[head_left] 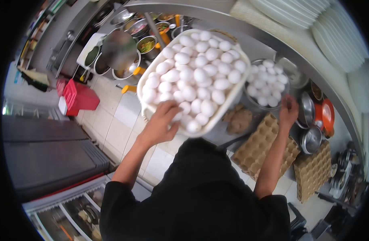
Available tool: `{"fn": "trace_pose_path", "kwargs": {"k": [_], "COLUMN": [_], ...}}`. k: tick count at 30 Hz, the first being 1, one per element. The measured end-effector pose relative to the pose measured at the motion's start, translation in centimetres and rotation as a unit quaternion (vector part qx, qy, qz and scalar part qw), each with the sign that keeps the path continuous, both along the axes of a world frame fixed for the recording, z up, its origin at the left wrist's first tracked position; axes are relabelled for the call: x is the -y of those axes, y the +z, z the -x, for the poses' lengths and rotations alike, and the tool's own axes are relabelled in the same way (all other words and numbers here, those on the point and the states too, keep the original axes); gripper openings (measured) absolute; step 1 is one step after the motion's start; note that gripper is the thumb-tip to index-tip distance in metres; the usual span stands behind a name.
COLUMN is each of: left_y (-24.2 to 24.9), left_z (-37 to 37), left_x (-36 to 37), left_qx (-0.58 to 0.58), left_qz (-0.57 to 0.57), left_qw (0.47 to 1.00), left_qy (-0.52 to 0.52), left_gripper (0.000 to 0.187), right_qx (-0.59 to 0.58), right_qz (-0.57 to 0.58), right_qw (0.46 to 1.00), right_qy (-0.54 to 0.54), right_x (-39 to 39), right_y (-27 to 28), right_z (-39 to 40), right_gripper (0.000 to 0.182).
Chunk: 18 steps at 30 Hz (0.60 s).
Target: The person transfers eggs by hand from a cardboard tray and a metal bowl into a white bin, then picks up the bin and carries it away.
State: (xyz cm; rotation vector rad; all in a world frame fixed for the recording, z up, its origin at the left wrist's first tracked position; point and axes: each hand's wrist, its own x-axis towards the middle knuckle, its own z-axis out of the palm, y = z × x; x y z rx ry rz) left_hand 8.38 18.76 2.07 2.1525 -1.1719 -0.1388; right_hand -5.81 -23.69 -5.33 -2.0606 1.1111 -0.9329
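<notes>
A white plastic basket [148,76] heaped with white eggs [198,74] is tilted up in front of me. My left hand [162,120] grips its near rim, fingers over the eggs at the edge. To the right stands a metal bowl [252,102] holding more white eggs [269,82]. My right hand [288,110] is at that bowl's near right rim with its fingers curled; whether it grips the rim or an egg is hidden. Black sleeves cover my upper arms.
Empty cardboard egg trays [256,148] lie below the bowl, with another stack [313,168] at right. Lidded steel pots [311,140] and an orange container [327,114] sit beside them. White plates [325,24] are stacked top right. Steel bowls of food [146,44], a red crate [80,96] and a glass-topped chest [71,209] are left.
</notes>
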Motion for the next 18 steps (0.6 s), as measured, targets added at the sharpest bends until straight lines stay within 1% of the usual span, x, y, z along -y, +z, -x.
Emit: {"fn": "trace_pose_path", "kwargs": {"k": [3, 4, 7, 8, 10, 11, 13, 14, 15, 16, 17, 18], "left_y": [1.8, 2.8, 6.7, 7.3, 7.8, 6.8, 3.7, 2.0, 0.3, -1.3, -3.0, -5.0], "left_z": [-0.5, -0.7, -1.1, -1.2, -0.8, -1.2, -0.9, -0.7, -0.1, 0.0, -0.7, -1.1], "left_x": [0.2, 0.9, 5.5, 8.1, 14.1, 17.5, 24.7, 28.0, 31.0, 33.5, 35.6, 37.7], "left_qx": [0.021, 0.034, 0.051, 0.074, 0.035, 0.006, -0.076, -0.115, -0.091, -0.067, -0.089, -0.074], "left_qz": [0.019, 0.027, 0.069, 0.093, 0.096, 0.109, 0.052, 0.01, -0.036, -0.08, -0.112, -0.088], "left_qw": [1.0, 0.999, 0.996, 0.991, 0.991, 0.987, 0.993, 0.992, 0.995, 0.994, 0.989, 0.99], "left_qy": [-0.006, -0.006, -0.027, -0.055, -0.082, -0.119, -0.067, -0.052, -0.017, 0.021, 0.025, 0.082], "left_gripper": [0.042, 0.041, 0.039, 0.036, 0.036, 0.041, 0.051, 0.058, 0.06, 0.062, 0.066, 0.064], "right_qx": [-0.055, -0.092, -0.123, -0.132, -0.148, -0.157, -0.173, -0.227, -0.28, -0.286, -0.292, -0.294], "right_qz": [0.172, 0.121, 0.2, 0.219, 0.254, 0.264, 0.286, 0.243, 0.213, 0.219, 0.223, 0.243], "right_qw": [0.98, 0.982, 0.966, 0.961, 0.948, 0.944, 0.934, 0.931, 0.928, 0.928, 0.928, 0.923], "right_qy": [0.085, 0.115, 0.105, 0.109, 0.119, 0.122, 0.126, 0.148, 0.124, 0.094, 0.064, 0.052], "right_x": [3.7, 4.6, 6.7, 6.9, 6.9, 7.5, 8.9, 9.3, 8.7, 8.0, 7.4, 7.4], "right_y": [-1.1, -1.4, -2.9, -2.2, -0.4, -1.0, -2.5, -1.9, -1.4, -1.3, -1.9, -3.2], "right_z": [0.1, 0.0, -2.0, -3.1, -5.2, -6.2, -8.4, -9.2, -9.9, -10.2, -10.2, -10.3], "right_gripper": [0.031, 0.049, 0.065, 0.068, 0.075, 0.075, 0.077, 0.079, 0.074, 0.07, 0.065, 0.062]}}
